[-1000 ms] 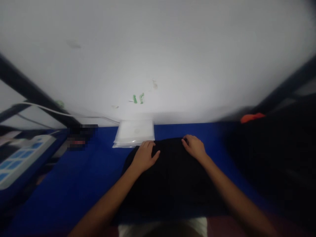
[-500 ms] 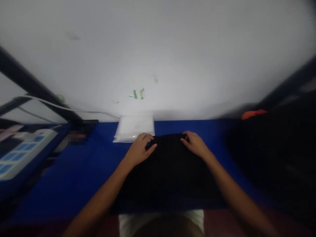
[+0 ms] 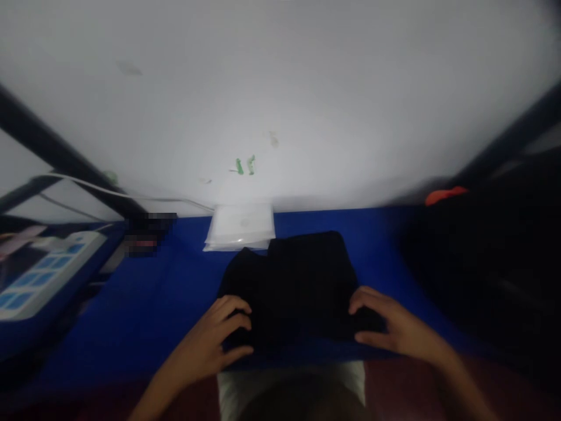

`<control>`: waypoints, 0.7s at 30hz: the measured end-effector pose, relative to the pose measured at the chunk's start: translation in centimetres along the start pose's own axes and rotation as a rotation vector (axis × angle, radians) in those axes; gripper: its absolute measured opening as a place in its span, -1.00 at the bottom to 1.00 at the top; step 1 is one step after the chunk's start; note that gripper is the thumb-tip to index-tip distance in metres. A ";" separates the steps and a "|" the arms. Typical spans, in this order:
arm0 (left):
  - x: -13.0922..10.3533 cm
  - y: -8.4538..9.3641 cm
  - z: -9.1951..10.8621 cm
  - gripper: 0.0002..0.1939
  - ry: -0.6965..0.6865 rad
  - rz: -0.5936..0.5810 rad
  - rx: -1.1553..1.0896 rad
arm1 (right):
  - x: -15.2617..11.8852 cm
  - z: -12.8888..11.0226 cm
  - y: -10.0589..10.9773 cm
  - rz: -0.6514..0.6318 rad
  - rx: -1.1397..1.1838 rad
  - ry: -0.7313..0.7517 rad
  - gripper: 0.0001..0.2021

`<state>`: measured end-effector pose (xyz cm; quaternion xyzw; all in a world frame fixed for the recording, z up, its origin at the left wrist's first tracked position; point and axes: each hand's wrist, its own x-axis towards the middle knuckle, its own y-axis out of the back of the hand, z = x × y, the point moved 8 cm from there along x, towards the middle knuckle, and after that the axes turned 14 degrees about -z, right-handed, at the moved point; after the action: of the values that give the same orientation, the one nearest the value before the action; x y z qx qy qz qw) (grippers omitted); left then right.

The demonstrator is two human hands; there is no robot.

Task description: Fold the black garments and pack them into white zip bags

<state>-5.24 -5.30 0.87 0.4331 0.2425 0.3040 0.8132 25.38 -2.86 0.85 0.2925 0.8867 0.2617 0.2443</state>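
A dark black piece of cloth, perhaps a garment, lies spread on the blue surface in front of me. Its far edge has a step on the left side, and its exact kind is too dark to make out. My left hand rests at its near left edge, with curved fingers and the thumb apart. At the near right edge is my right hand, its fingers and thumb also spread around a corner of the cloth. Neither hand visibly grips it.
Behind the cloth, clear plastic packets with white contents lie against the white wall. A power strip stands on the left, with a white cable above. A big dark mass with an orange item fills the right.
Both hands have moved back toward me and apart, from the cloth's far edge to its near side corners. The far edge of the cloth is now uncovered.
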 end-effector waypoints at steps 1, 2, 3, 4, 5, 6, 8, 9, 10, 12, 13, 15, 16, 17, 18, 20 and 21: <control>-0.2 0.0 -0.1 -0.91 -0.001 0.022 0.000 | -0.3 0.4 -0.2 0.001 0.016 -0.008 -0.74; -0.2 0.1 -0.1 -0.93 -0.004 0.044 -0.003 | -0.6 0.7 -0.4 0.007 0.031 -0.013 -0.75; -0.3 0.3 -0.1 -0.91 -0.009 0.068 -0.011 | -0.8 1.0 -0.4 0.014 0.045 -0.015 -0.77; -0.2 0.5 -0.1 -0.90 -0.014 0.087 -0.023 | -1.0 1.2 -0.4 0.020 0.060 -0.013 -0.80; -0.2 0.7 -0.1 -0.90 -0.016 0.103 -0.041 | -1.1 1.3 -0.4 0.028 0.078 -0.009 -0.85; -0.3 1.0 -0.1 -0.91 -0.015 0.119 -0.063 | -1.2 1.4 -0.3 0.042 0.100 -0.004 -0.88; -0.4 1.3 -0.5 -0.92 0.003 0.152 -0.114 | -1.4 1.8 0.2 0.090 0.152 -0.001 -0.87; -0.5 1.4 -0.9 -0.91 0.024 0.171 -0.138 | -1.4 2.1 0.5 0.118 0.178 -0.009 -0.86; -0.5 1.5 -1.4 -0.90 0.059 0.193 -0.158 | -1.4 2.4 0.8 0.151 0.198 -0.027 -0.84; -0.5 1.6 -2.7 -0.87 0.155 0.248 -0.176 | -1.2 3.1 1.5 0.224 0.213 -0.079 -0.80; -0.4 1.7 -3.4 -0.85 0.207 0.276 -0.172 | -0.9 3.4 1.9 0.264 0.208 -0.102 -0.78; 0.2 2.1 -4.6 -0.79 0.304 0.334 -0.146 | -0.1 3.8 2.9 0.356 0.182 -0.122 -0.73; 0.7 2.4 -5.1 -0.76 0.345 0.357 -0.126 | 0.4 4.0 3.4 0.400 0.163 -0.123 -0.72; 1.3 2.7 -5.5 -0.73 0.379 0.370 -0.103 | 1.0 4.1 3.8 0.438 0.142 -0.124 -0.71; 1.9 2.9 -5.8 -0.72 0.411 0.367 -0.072 | 1.6 4.3 4.3 0.472 0.114 -0.130 -0.71; 3.5 3.3 -6.4 -0.69 0.480 0.298 0.019 | 2.7 4.8 4.9 0.499 0.027 -0.164 -0.72; 4.2 3.4 -6.6 -0.68 0.517 0.237 0.079 | 3.2 5.1 5.1 0.492 -0.034 -0.185 -0.73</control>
<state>-7.58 2.82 -0.16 0.3978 0.4009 0.4878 0.6657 28.12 4.36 -0.70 0.5178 0.7583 0.3002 0.2583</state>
